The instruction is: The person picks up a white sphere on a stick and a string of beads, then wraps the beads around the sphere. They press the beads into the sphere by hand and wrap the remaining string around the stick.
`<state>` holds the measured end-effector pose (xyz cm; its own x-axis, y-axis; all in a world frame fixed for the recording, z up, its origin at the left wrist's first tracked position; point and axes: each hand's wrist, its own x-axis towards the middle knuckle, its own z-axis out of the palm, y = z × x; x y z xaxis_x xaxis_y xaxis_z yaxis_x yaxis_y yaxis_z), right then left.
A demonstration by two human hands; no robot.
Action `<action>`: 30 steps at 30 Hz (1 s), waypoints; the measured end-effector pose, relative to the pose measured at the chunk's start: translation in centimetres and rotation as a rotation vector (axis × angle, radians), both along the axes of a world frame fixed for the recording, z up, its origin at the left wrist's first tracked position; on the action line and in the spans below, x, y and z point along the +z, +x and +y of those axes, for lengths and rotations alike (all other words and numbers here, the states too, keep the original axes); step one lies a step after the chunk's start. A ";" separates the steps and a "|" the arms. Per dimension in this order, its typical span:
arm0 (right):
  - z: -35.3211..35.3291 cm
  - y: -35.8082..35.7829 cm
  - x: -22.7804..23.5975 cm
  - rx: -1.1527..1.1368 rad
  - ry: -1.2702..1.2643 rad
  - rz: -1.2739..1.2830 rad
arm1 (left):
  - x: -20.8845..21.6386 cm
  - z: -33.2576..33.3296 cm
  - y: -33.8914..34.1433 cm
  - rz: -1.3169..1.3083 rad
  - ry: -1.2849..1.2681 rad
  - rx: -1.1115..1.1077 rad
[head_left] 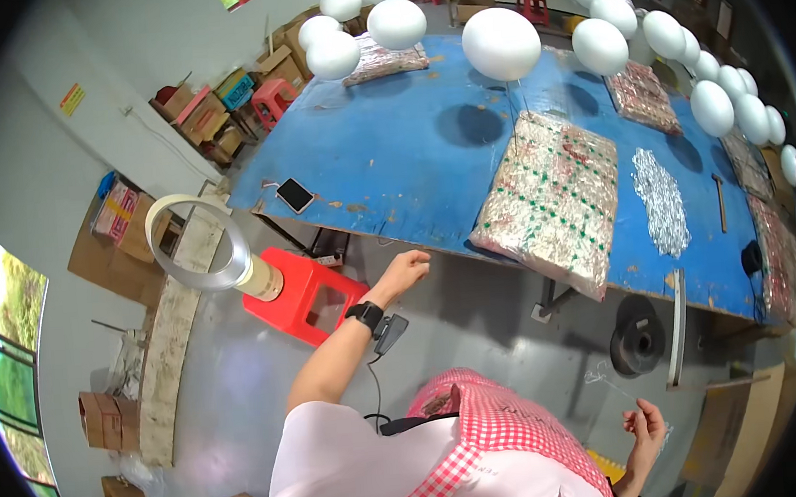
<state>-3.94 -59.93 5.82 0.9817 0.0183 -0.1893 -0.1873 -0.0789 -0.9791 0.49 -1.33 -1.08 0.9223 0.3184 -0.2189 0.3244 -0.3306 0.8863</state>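
My left hand (407, 271) is at the near edge of the blue table, its fingers curled together. Whatever it may hold is too small to make out. At the lower right, my right hand (646, 427) pinches a thin wire (620, 387), which runs up and left to a small loose tangle. Nearest on the table is a foil-wrapped block (552, 201) with green dots, its near corner jutting past the edge. A large white ball (501, 44) stands above it on thin sticks. More white balls (600, 47) rise from other wrapped blocks (643, 99) behind.
On the blue table (363, 140) lie a phone (295, 196), crumpled silver foil (660, 201) and a hammer (720, 203). A red stool (304, 297) with a white ring-shaped fan (199, 244) stands left. A black spool (637, 335) is below the table edge. Boxes (124, 226) line the wall.
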 end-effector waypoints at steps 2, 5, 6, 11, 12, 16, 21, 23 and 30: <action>-2.3 2.9 0.3 0.052 0.006 0.011 | 0.1 -1.5 -0.5 0.013 0.032 0.023; -2.6 5.9 0.6 0.150 0.007 0.023 | -0.2 -1.3 -1.7 -0.004 -0.043 0.144; -2.2 6.5 0.6 0.162 0.009 0.036 | -0.7 -0.3 -2.5 0.002 -0.038 0.156; -0.3 8.4 -0.2 0.201 0.032 0.038 | -1.3 3.9 -5.2 0.055 -0.040 0.404; 0.2 8.6 -0.4 0.177 0.025 0.066 | -0.8 4.7 -4.9 0.087 -0.053 0.475; 3.0 9.7 -1.0 0.127 0.023 0.105 | 0.1 8.1 -2.7 0.062 -0.259 0.577; 10.4 13.6 -1.2 0.139 -0.012 0.110 | 5.0 8.8 7.4 0.020 -0.545 0.304; 14.3 15.8 0.1 0.137 -0.018 0.121 | 7.1 8.9 11.7 -0.001 -0.651 0.174; 21.1 17.1 0.9 0.150 -0.069 0.122 | 5.5 10.2 28.1 0.129 -0.825 -0.075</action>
